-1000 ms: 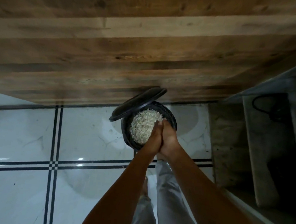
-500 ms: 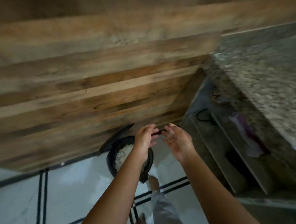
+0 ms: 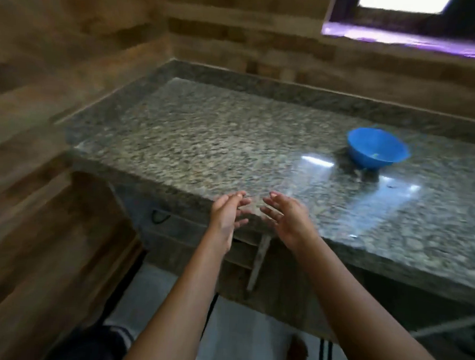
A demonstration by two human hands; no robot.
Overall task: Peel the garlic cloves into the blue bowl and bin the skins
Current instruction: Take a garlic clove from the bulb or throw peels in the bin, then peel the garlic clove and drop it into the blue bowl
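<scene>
Well short and left of the blue bowl on the bench, your left hand and right hand hover empty, fingers spread; expect light, stiff, slide-prone plastic, so hold its rim.

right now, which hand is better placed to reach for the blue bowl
Probably the right hand: it is open and empty, and the blue bowl sits on the counter off to its side, farther back. The left hand, also open and empty, would have to cross over the right.
</scene>
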